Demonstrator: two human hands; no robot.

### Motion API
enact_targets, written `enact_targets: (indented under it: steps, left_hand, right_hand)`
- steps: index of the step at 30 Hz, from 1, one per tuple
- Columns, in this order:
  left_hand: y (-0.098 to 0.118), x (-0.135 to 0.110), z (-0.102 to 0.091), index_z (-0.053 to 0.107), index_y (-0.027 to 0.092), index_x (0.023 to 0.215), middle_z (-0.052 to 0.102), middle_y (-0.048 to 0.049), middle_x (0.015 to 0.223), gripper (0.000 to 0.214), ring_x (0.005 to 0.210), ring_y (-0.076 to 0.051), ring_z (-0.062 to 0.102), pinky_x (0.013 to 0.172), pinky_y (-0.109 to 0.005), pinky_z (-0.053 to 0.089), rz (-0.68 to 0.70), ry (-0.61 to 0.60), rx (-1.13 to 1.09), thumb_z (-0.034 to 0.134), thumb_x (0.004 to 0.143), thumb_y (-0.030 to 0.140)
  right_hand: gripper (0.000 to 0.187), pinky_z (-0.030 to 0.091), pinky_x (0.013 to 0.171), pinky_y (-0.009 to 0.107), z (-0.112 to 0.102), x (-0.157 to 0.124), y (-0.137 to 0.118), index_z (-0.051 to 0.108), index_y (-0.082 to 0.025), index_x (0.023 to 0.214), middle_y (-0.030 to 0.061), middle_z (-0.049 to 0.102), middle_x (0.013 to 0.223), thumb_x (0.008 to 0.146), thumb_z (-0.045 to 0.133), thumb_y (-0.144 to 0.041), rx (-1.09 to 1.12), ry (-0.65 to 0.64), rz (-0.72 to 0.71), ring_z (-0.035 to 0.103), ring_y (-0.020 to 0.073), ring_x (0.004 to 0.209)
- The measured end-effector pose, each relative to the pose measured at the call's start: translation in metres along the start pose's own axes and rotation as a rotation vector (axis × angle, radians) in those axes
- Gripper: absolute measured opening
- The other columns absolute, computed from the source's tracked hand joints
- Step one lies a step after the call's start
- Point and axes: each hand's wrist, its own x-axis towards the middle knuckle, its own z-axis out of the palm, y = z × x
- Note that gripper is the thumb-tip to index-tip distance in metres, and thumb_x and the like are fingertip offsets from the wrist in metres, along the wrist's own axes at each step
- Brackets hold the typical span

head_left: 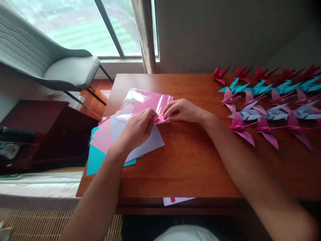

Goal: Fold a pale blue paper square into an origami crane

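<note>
A clear plastic sleeve with a stack of pink paper (147, 101) in it lies on the wooden table, tilted a little. My left hand (142, 125) pinches the near edge of this packet. Close beside it, the fingertips of my right hand (177, 110) are closed on the packet's near right corner. The exact grip of the left fingertips is partly hidden by the hand itself. Beneath my left hand and forearm, loose square sheets are fanned out: a white sheet (150, 142), pale pink sheets (101, 137) and turquoise sheets (94, 160), with red edges showing.
Rows of folded paper cranes stand on the table's right: red cranes (220, 74), turquoise cranes (260, 87), pale pink, white and bright pink cranes (265, 129). A grey chair (72, 70) stands by the window at left. A white card (177, 201) pokes out below the table's front edge.
</note>
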Motion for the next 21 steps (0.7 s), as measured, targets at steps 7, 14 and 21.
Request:
enact_targets:
  steps: [7, 14, 21]
  left_hand:
    - [0.0008, -0.0003, -0.0003, 0.053, 0.02, 0.099, 0.07, -0.0061, 0.096, 0.015, 0.083, -0.02, 0.062, 0.07, -0.031, 0.045, -0.003, -0.006, 0.009, 0.039, 0.1, 0.019]
    - [0.0011, 0.0004, 0.0001, 0.054, 0.02, 0.099, 0.07, -0.006, 0.094, 0.015, 0.082, -0.02, 0.064, 0.069, -0.031, 0.046, -0.014, 0.0, 0.037, 0.039, 0.099, 0.019]
    - [0.0004, 0.0007, 0.0006, 0.054, 0.02, 0.098, 0.07, -0.0065, 0.096, 0.014, 0.085, -0.021, 0.064, 0.071, -0.031, 0.047, -0.001, -0.004, 0.032, 0.04, 0.099, 0.02]
  right_hand:
    - [0.016, 0.052, 0.083, 0.031, -0.0056, 0.0061, 0.0069, 0.081, -0.02, 0.087, 0.0052, 0.076, 0.101, 0.079, 0.077, -0.033, 0.175, -0.089, 0.074, 0.067, 0.0183, 0.089]
    - [0.018, 0.049, 0.077, 0.029, -0.008, 0.0076, 0.0086, 0.081, -0.021, 0.088, 0.0035, 0.075, 0.097, 0.078, 0.077, -0.036, 0.155, -0.102, 0.11, 0.064, 0.0173, 0.086]
    - [0.016, 0.051, 0.077, 0.029, -0.0081, 0.0075, 0.0071, 0.08, -0.02, 0.083, 0.0034, 0.076, 0.094, 0.079, 0.075, -0.035, 0.178, -0.088, 0.104, 0.064, 0.0167, 0.084]
